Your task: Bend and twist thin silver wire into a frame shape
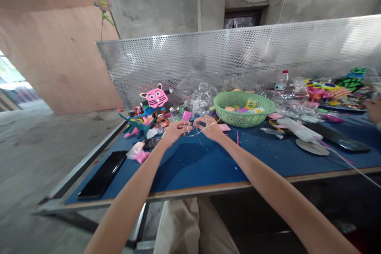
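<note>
My left hand (174, 130) and my right hand (209, 126) meet over the blue table top (193, 162), fingers pinched together. Between them runs a thin pale string or wire (195, 131), with loose ends trailing onto the table. A small pink foam piece (186, 116) stands just behind my left fingers and another pink piece (224, 127) lies to the right of my right hand. A green plastic basket (242, 107) with foam bits sits behind my right hand.
A pink cat foam figure (156, 97) and other craft scraps crowd the back left. A black phone (102, 174) lies at the near left edge. A white glue gun (297, 130), round card and plastic bags lie right. Perforated metal screen (238, 55) closes the back. Another person's hand (373, 110) shows far right.
</note>
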Action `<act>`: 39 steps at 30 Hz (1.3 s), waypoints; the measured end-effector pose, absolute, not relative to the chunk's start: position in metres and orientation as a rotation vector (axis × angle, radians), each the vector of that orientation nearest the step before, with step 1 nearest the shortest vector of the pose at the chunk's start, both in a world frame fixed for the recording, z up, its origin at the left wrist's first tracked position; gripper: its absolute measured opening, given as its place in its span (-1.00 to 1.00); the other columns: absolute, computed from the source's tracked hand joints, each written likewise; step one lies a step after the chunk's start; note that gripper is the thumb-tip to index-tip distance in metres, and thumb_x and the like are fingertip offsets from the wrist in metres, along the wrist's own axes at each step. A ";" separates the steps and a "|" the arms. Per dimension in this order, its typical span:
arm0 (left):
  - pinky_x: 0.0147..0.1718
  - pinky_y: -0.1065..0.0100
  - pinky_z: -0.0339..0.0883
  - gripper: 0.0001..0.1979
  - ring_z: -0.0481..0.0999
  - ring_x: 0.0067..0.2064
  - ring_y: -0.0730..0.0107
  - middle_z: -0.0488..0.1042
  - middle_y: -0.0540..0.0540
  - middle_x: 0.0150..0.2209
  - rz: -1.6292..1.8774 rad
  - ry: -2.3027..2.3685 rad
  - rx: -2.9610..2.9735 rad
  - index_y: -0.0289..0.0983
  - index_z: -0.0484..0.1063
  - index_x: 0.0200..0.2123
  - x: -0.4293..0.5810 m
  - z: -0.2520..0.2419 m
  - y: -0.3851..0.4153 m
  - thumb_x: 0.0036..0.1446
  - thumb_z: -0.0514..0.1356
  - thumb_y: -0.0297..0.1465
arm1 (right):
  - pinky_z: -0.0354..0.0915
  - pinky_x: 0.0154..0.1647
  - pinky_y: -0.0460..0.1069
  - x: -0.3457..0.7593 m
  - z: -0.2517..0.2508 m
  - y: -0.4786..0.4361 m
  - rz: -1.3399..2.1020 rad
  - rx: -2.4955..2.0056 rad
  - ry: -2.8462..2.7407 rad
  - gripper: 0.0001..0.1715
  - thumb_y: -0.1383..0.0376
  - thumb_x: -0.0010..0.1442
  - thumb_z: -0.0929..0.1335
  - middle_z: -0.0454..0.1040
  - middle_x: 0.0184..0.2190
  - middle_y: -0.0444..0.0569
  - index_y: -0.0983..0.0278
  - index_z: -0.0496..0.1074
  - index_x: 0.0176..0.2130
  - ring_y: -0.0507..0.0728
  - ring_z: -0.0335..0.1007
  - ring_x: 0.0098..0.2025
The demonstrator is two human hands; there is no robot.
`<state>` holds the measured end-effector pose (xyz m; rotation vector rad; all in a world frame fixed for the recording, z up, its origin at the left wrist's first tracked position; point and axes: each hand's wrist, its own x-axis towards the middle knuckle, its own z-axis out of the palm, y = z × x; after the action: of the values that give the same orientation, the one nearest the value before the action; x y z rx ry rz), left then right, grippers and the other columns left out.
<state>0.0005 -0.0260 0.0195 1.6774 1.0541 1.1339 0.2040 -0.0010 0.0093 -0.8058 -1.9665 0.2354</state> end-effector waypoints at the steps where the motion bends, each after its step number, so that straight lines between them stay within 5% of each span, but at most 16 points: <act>1: -0.46 0.43 0.28 -0.51 0.48 -0.43 0.42 0.63 -0.13 -0.33 1.159 1.049 1.660 -0.32 0.57 -0.14 0.001 0.017 -0.024 -0.10 0.43 -0.14 | 0.26 -0.06 0.05 0.204 0.008 0.000 0.229 -0.813 -1.961 -0.85 0.34 0.25 0.38 0.60 -0.30 -0.05 0.20 0.60 -0.26 0.15 0.40 -0.21; 16: -0.49 0.43 0.31 -0.57 0.46 -0.47 0.42 0.59 -0.10 -0.42 1.383 1.071 1.751 -0.33 0.57 -0.22 0.008 0.017 -0.027 -0.02 0.38 -0.11 | 0.24 -0.10 0.05 0.198 0.013 -0.010 0.209 -0.852 -2.008 -0.85 0.38 0.22 0.40 0.62 -0.29 -0.05 0.19 0.62 -0.28 0.15 0.39 -0.25; 26: -0.57 0.45 0.15 -0.67 0.30 -0.56 0.50 0.49 -0.02 -0.54 1.512 1.143 1.791 -0.29 0.64 -0.26 0.008 0.012 -0.023 0.00 0.36 -0.16 | 0.24 -0.11 0.01 0.196 0.016 -0.014 0.276 -0.871 -1.969 -0.85 0.42 0.20 0.38 0.61 -0.34 -0.06 0.25 0.59 -0.31 0.13 0.41 -0.25; 39: -0.40 0.38 0.32 -0.69 0.47 -0.41 0.36 0.62 -0.09 -0.37 1.619 1.171 1.736 -0.27 0.67 -0.28 0.011 0.011 -0.026 0.00 0.36 -0.16 | 0.24 -0.16 -0.01 0.192 0.012 -0.015 0.297 -0.835 -2.013 -0.81 0.33 0.25 0.35 0.60 -0.35 -0.06 0.24 0.59 -0.32 0.12 0.43 -0.27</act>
<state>0.0107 -0.0255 0.0106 1.7356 1.1713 1.6188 0.1915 -0.0150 0.0116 -0.8352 -2.0126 0.2968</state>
